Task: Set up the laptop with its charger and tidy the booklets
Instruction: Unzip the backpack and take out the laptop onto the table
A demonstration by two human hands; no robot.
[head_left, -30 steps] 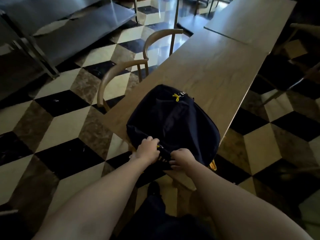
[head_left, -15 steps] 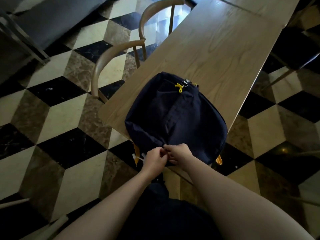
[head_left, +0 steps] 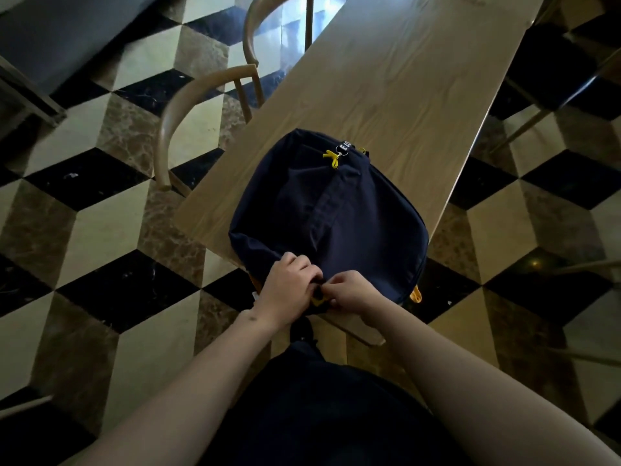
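Observation:
A dark navy backpack [head_left: 336, 213] lies flat on the near end of a long wooden table [head_left: 403, 79], closed, with a yellow zipper pull [head_left: 332, 159] at its far end. My left hand [head_left: 289, 287] and my right hand [head_left: 353, 292] meet at the bag's near edge. Both pinch there around a small yellow tab [head_left: 317, 301]. No laptop, charger or booklets are in sight.
Two curved wooden chairs [head_left: 188, 105] stand tucked along the table's left side. More chair legs [head_left: 537, 109] show on the right. The floor is chequered black, cream and brown tile. A grey metal bench [head_left: 50, 38] sits far left.
The view has tilted down and moved closer to the bag. My hands, apart on the near edge a second ago, have come together at its middle around the yellow tab.

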